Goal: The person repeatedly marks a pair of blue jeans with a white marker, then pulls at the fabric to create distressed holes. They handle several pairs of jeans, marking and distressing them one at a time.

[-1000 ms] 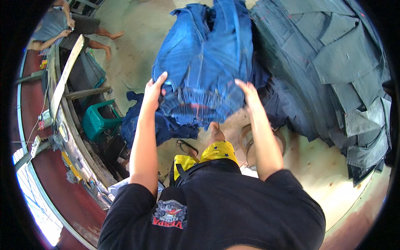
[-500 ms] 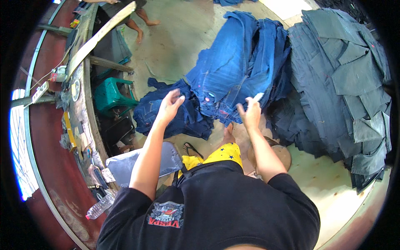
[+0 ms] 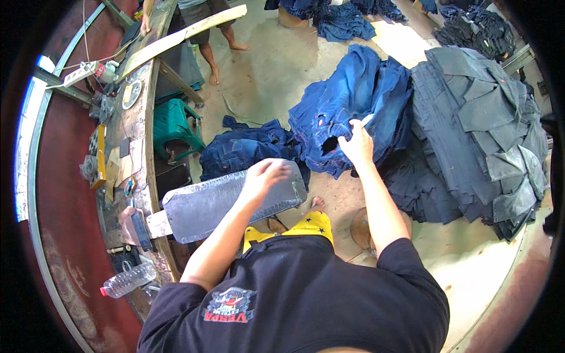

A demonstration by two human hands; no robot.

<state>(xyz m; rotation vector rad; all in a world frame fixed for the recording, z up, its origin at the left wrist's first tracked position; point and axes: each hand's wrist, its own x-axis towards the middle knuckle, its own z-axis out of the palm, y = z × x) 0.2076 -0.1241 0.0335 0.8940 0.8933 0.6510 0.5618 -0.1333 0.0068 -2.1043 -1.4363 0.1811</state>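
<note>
Left hand (image 3: 266, 175) lies flat, open, on grey board (image 3: 235, 203), steadying it | right hand (image 3: 356, 144) pinches blue jeans (image 3: 347, 109) at 1 o'clock, lifting them off floor pile | dark stack (image 3: 471, 135) at 2

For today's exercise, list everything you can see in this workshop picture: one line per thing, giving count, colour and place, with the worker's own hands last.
Blue jeans pile: one heap, bright blue, centre, under the right hand.
Dark jeans heap: one, navy, on the floor left of centre.
Grey jeans stack: one large stack, grey-blue, right.
Metal board: one, grey, jutting from the workbench.
Workbench: one, cluttered, left.
Plastic stool: one, green, beside the workbench.
Plastic bottle: one, clear, lower left.
Another person's legs: two, top.
Left hand: on the metal board.
Right hand: gripping the blue jeans pile.
</note>
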